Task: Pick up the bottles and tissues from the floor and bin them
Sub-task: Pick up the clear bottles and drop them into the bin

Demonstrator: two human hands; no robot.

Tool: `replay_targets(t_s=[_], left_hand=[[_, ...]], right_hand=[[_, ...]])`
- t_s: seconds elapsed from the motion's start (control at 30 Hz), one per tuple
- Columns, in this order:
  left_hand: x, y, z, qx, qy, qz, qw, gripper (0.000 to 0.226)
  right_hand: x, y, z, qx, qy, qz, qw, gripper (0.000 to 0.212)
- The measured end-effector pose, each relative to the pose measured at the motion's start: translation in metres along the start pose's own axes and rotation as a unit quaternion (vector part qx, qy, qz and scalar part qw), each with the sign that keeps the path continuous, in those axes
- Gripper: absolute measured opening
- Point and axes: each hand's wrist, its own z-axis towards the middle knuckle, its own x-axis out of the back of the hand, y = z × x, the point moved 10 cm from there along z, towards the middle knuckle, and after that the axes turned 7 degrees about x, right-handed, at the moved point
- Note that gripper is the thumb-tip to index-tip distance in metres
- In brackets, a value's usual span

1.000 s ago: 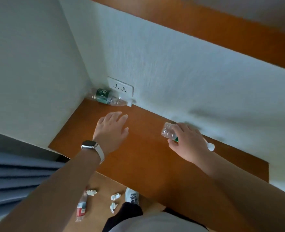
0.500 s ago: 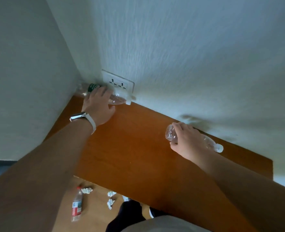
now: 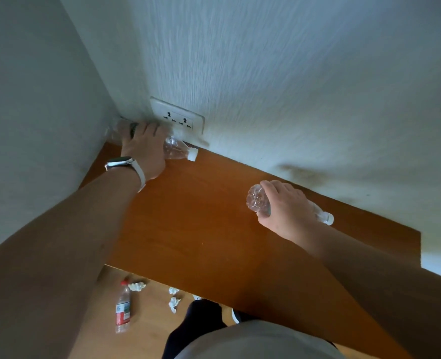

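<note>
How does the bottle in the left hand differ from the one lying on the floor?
The corner bottle has a white cap and a dark label; the floor bottle has a red cap and a red-and-white label. The left hand grips the corner bottle at the ledge's corner; the floor bottle lies untouched on the floor. Both are clear plastic, capped and on their sides.

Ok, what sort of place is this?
Probably a bedroom or hotel room: a wooden desktop set into a wall corner, a wall socket just above it, and wood-look floor below strewn with tissues.
</note>
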Motion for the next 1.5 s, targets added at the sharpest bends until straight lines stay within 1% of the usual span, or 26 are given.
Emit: replay_targets(t_s=[0.07,0.17,0.23,0.3,0.4,0.6,0.7,0.9,1.07,1.17,1.27,1.5], left_hand=[[0.000,0.000,-0.002,0.000,0.003,-0.011,1.000,0.055],[0.003,0.003,-0.010,-0.007,0.004,-0.011,1.000,0.038],[0.006,0.008,-0.021,-0.026,-0.001,-0.028,0.999,0.035],[0.015,0.013,-0.034,-0.046,0.013,-0.064,0.997,0.034],[0.038,0.020,-0.052,-0.061,0.052,-0.105,0.991,0.039],[0.069,0.037,-0.084,-0.041,0.046,-0.147,0.987,0.062],[0.077,0.060,-0.099,-0.054,0.037,-0.175,0.982,0.070],[0.098,0.131,-0.131,-0.101,0.027,-0.229,0.968,0.074],[0.099,0.198,-0.165,-0.127,-0.021,-0.275,0.953,0.075],[0.099,0.239,-0.192,-0.141,-0.042,-0.294,0.944,0.076],[0.104,0.285,-0.229,-0.161,-0.045,-0.303,0.938,0.076],[0.116,0.403,-0.334,-0.254,-0.045,-0.296,0.920,0.069]], right_hand=[[0.006,-0.004,0.000,0.007,0.015,0.008,1.000,0.064],[0.016,-0.010,-0.001,0.014,0.030,0.020,0.999,0.064],[0.022,-0.014,-0.003,0.017,0.039,0.030,0.999,0.065],[0.030,-0.017,-0.006,0.019,0.052,0.036,0.998,0.066],[0.043,-0.020,-0.012,0.014,0.074,0.046,0.996,0.067],[0.067,-0.009,-0.036,-0.016,0.108,0.068,0.992,0.065],[0.077,0.007,-0.056,-0.042,0.124,0.083,0.988,0.068],[0.089,0.045,-0.117,-0.109,0.162,0.111,0.974,0.067],[0.087,0.078,-0.187,-0.172,0.195,0.133,0.956,0.069],[0.085,0.099,-0.239,-0.220,0.220,0.165,0.936,0.069],[0.081,0.120,-0.299,-0.254,0.247,0.182,0.917,0.068],[0.055,0.161,-0.458,-0.325,0.286,0.207,0.877,0.070]])
